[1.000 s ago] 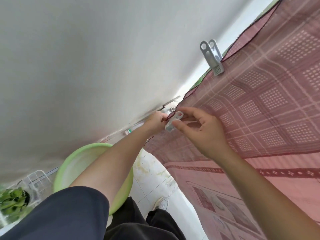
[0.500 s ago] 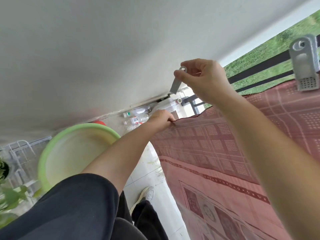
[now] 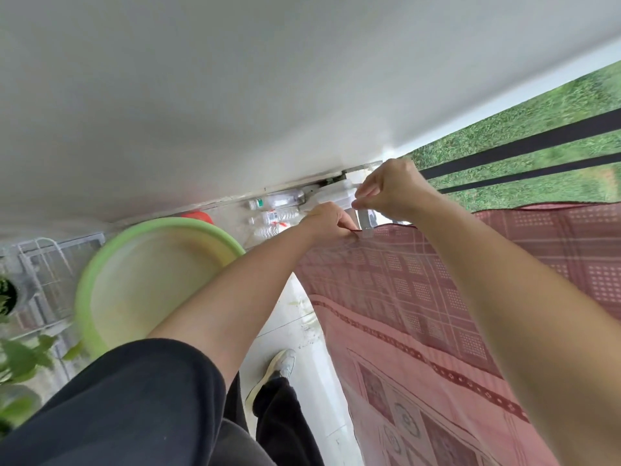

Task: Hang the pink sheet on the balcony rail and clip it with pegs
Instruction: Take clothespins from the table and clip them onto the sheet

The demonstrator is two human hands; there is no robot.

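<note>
**Peg meets the sheet's top edge at the rail**

The pink sheet (image 3: pixel 420 297) hangs over the balcony rail (image 3: pixel 524 144), its checked upper part draped across the top and the patterned lower part falling toward the tiled floor (image 3: pixel 302 334). The left hand (image 3: pixel 331 218) is closed on the sheet's dark-trimmed top edge near its left corner. Just beside it, the right hand (image 3: pixel 391 190) pinches a pale peg (image 3: pixel 364 225) by its upper end; the peg's lower end sits on the sheet's edge, touching the cloth next to the left fingers. A green basin (image 3: pixel 100 264) rests under the left forearm, and plastic bottles (image 3: pixel 275 210) lie along the wall's foot.
</note>
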